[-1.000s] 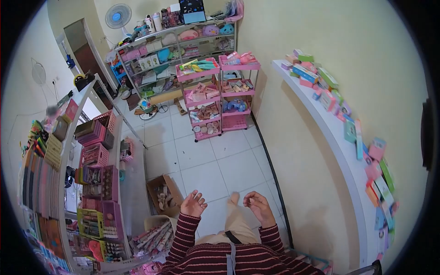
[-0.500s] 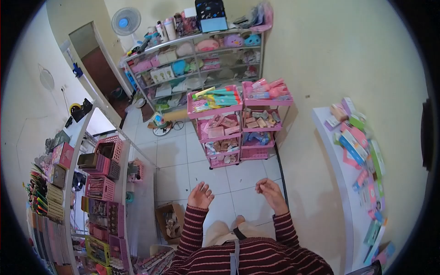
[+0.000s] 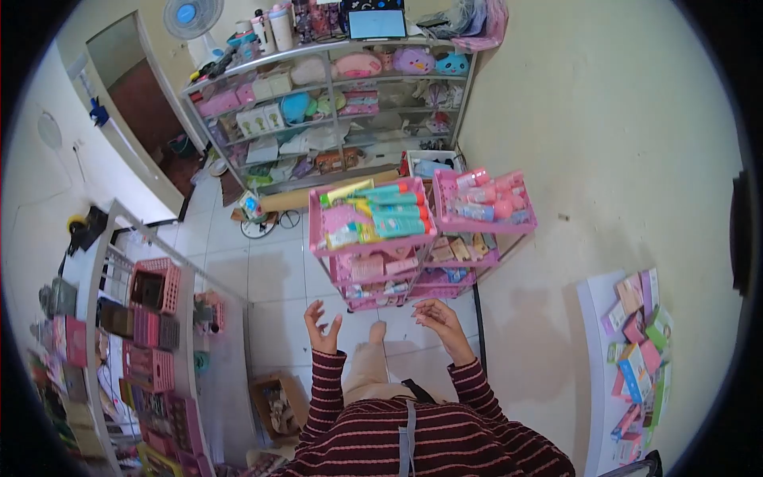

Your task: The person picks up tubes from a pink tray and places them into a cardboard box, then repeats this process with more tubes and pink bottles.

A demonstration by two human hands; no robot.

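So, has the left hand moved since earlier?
Yes, forward: the left hand was level with the cardboard box on the floor and now shows beyond it.

Maroon with thin pink stripes covers the shirt [image 3: 381, 437]; the trousers [image 3: 366, 374] are beige. Pink colours both carts [image 3: 372, 246], while teal tubes with orange-red caps [image 3: 401, 211] fill one.

And there, ahead of the left hand [image 3: 323, 327], the fan [image 3: 187, 11] is clipped by the top edge! Nearer, upper trays [image 3: 373, 245] mask lower tiers [image 3: 372, 272]. Right of the right hand [image 3: 443, 326], the wall shelf [image 3: 594, 358] runs off the bottom, box labels unreadably small.
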